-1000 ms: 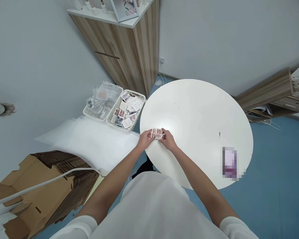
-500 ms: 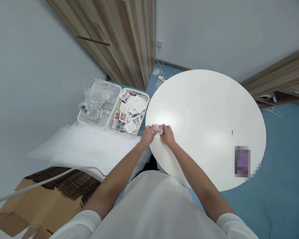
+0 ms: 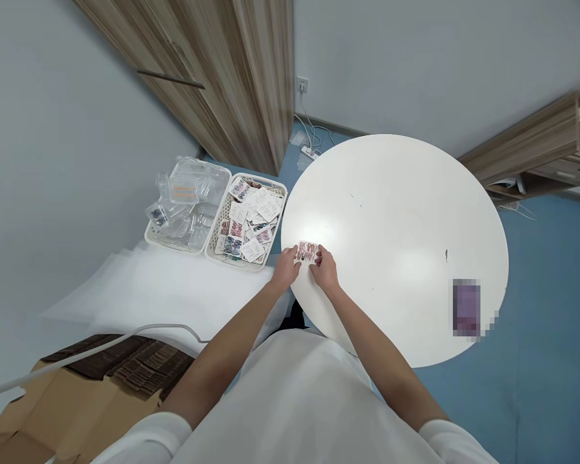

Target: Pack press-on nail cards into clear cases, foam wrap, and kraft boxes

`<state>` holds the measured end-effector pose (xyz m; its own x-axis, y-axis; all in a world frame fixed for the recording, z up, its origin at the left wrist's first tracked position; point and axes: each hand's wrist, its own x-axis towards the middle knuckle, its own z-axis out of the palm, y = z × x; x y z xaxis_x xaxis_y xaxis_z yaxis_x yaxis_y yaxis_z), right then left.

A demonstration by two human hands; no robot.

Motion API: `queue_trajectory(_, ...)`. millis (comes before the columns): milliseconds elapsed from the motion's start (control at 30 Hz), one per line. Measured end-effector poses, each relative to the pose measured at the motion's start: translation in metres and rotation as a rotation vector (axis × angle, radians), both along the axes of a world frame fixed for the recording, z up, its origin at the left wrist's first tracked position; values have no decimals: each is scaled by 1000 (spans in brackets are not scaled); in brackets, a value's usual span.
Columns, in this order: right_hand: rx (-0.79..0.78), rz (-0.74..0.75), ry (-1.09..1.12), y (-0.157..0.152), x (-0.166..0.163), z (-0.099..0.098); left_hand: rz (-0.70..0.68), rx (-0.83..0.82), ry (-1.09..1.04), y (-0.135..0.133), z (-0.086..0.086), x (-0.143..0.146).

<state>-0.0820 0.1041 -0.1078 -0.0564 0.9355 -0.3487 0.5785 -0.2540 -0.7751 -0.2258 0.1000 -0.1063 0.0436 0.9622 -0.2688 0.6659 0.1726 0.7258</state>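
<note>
A small white card of pinkish press-on nails is between my two hands, over the near left edge of the round white table. My left hand pinches the card's left edge. On the opposite side, the curled fingers of my right hand grip the right edge, its thumb near the lower corner. The nails lie in rows, face up. To the left, a white basket is full of similar cards, some showing coloured nails and others printed white backs.
A second basket holds clear plastic packaging. White foam sheets lie nearer me, above flattened cardboard boxes and a pale curved tube. A blurred purple item rests at the table's right. A wooden cabinet stands behind.
The card is turned more face up, so more of its nails show. My right hand's fingers have shifted slightly along its right edge. The whole view has swung a little to the right.
</note>
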Motion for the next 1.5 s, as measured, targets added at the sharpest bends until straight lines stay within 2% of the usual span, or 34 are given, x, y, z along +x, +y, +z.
queue_trajectory(433,47,-7,11,2,-1,-3,11,9,-15,0,-3,0)
queue_trajectory(600,57,16,72,-1,5,-4,87,20,-96,-10,-4,2)
queue_trajectory(667,90,20,108,-4,9,1,142,45,-128,-19,0,3)
queue_trajectory(767,219,18,149,-8,13,14,223,94,-154,-35,13,-2)
queue_trajectory(867,341,90,210,-4,6,33,342,144,-131,-51,28,-17)
queue_trajectory(967,339,244,281,6,-17,50,521,188,-91,-62,40,-45)
queue_trajectory(1067,219,406,331,20,-54,61,739,187,-80,-68,48,-83)
queue_trajectory(1167,76,474,391,36,-99,65,937,172,-152,-64,55,-122)
queue_trajectory(1233,26,487,413,48,-131,65,1020,199,-232,-55,58,-146)
queue_trajectory(1367,-2,463,466,76,-191,66,1040,293,-325,-16,65,-195)
queue_trajectory(1500,-73,428,578,99,-240,68,885,318,-242,31,68,-243)
